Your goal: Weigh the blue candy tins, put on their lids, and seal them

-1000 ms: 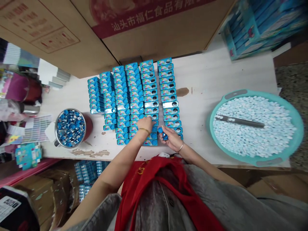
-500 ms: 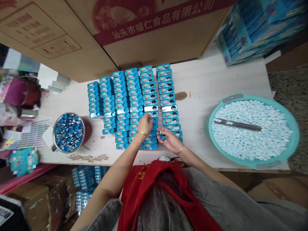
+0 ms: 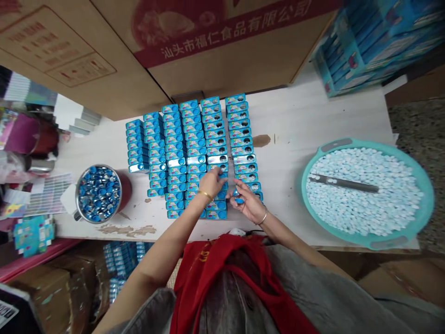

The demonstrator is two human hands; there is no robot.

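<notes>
Rows of small blue tins stand in columns on the white table. Over the fifth column is my left hand, its fingers bent together above the tins; what they hold, if anything, is hidden. My right hand is palm up at the lower end of the rightmost column, its fingers curled around blue lids. Several tins in the two right columns show dark round openings, while those farther left have blue round lids. White candies show in some tins near my right hand.
A metal pot of blue lids stands at the left. On the right, a turquoise basin holds white candies and a grey bar. Large cardboard boxes line the back, with stacked blue cartons at the back right.
My left hand has moved slightly right, closer to my right hand. My right hand has turned a little, and the lids in it show more.
</notes>
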